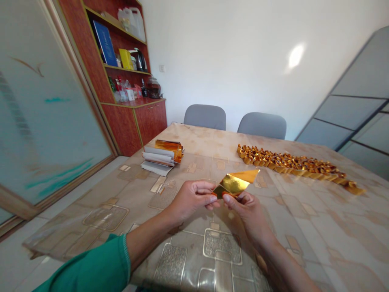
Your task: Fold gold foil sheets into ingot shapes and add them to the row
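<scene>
My left hand (191,198) and my right hand (246,215) both pinch a folded piece of shiny gold foil paper (235,182) between fingers and thumbs, above the patterned table cover (291,227). The foil comes to a point at the upper right. Ahead and to the left lies a stack of paper strips (161,158), with curled gold-and-orange foil sheets (168,148) on top. To the right, a long chain of folded gold foil pieces (291,164) stretches across the table.
Two grey chairs (205,117) stand at the far table edge. A red-brown wooden cabinet (133,121) with bottles and a kettle stands at the back left. A frosted glass door (45,113) fills the left side, and grey panels (355,105) lean at the right.
</scene>
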